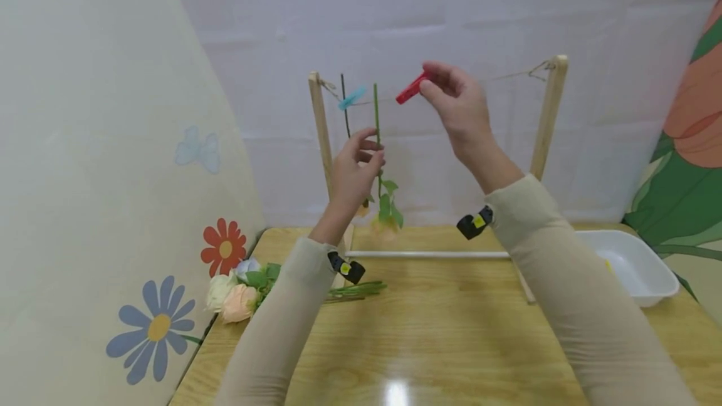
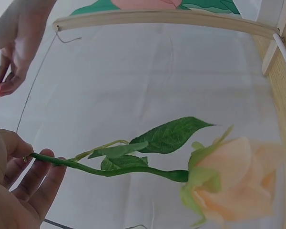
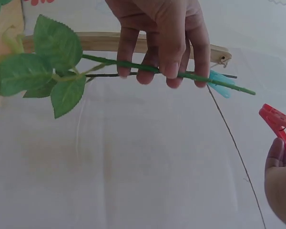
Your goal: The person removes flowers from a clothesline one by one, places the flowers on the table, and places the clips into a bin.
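My left hand (image 1: 358, 165) pinches the green stem of an artificial rose (image 2: 238, 179), which hangs head down with its peach bloom below. The stem's top end rises past the string (image 3: 233, 133) stretched across a wooden frame. In my right hand (image 1: 457, 102) is a red clothespin (image 1: 411, 88), gripped by its handles and held to the right of the stem, near string height. The clothespin's tip points toward the stem with a gap between them. Left of that rose, a blue clothespin (image 1: 352, 98) on the string clips a darker stem (image 1: 345, 105), another flower hanging head down.
Wooden posts (image 1: 548, 118) hold the string, and a white rod (image 1: 429, 254) joins the frame low down. Several artificial roses (image 1: 239, 301) lie at the table's left edge, stems pointing right. A white plastic basin (image 1: 637, 262) stands at the right on the wooden table (image 1: 429, 331).
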`<state>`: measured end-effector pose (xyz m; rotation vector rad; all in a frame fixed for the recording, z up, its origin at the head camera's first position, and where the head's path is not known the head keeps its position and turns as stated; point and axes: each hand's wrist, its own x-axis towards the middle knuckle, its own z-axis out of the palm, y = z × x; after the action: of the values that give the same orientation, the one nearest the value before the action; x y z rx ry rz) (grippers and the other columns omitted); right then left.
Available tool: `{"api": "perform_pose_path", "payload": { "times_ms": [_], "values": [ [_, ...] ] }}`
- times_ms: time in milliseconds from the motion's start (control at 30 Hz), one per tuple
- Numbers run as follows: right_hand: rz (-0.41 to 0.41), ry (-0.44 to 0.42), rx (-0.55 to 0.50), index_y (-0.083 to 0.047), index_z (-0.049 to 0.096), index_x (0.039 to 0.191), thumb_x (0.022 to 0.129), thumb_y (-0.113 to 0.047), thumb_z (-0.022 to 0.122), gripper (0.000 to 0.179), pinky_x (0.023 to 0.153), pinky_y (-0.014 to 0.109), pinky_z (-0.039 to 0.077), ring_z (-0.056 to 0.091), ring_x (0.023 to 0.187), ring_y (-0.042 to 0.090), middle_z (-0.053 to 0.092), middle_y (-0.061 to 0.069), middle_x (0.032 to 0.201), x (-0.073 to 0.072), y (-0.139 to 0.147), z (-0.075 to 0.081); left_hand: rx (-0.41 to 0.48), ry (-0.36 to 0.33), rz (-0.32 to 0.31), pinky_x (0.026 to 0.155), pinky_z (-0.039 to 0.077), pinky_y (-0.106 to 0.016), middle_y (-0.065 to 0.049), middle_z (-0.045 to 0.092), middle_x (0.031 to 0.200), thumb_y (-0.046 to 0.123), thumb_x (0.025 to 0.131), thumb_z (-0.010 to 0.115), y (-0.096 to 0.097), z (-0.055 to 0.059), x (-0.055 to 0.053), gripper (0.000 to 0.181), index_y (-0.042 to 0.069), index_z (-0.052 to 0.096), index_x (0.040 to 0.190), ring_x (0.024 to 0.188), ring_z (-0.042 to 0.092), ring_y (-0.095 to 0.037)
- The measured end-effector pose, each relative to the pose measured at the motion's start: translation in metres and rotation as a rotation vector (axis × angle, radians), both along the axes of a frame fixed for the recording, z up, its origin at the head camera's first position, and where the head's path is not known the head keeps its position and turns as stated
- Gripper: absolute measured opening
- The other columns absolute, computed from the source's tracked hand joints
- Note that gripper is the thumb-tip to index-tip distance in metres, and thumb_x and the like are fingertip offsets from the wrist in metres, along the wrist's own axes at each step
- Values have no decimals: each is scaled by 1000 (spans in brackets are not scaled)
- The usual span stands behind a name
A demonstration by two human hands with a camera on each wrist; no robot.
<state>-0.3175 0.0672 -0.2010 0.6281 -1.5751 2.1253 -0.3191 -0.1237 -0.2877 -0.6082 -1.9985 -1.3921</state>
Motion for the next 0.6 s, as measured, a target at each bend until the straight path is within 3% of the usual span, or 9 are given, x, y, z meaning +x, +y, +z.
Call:
{"api": "perform_pose_path", "payload": {
  "times_ms": [200, 367, 600],
  "values": [
    [53, -25, 37, 7, 64, 122, 93, 4, 66, 29, 93, 21, 52, 60, 101, 17, 67, 6, 106, 9, 27, -10, -52, 47, -29, 64, 60, -29, -18, 72, 100, -2, 94, 66, -9, -1, 13, 34, -2, 62, 128, 78, 72, -29],
    [76, -59, 99, 4, 69, 115, 94, 2, 67, 21, 90, 20, 52, 61, 97, 15, 69, 2, 99, 12, 48, -21, -145, 76, -14, 66, 61, -38, -16, 73, 98, -1, 93, 67, -15, -4, 22, 32, -1, 65, 125, 79, 72, -27],
    [63, -103, 187, 1, 68, 115, 96, -3, 67, 19, 86, 18, 55, 65, 93, 12, 69, 2, 99, 17, 73, -33, -293, 88, -3, 69, 61, -32, -14, 73, 100, -2, 93, 67, -22, -10, 33, 32, 0, 66, 125, 83, 72, -25]
  ]
}}
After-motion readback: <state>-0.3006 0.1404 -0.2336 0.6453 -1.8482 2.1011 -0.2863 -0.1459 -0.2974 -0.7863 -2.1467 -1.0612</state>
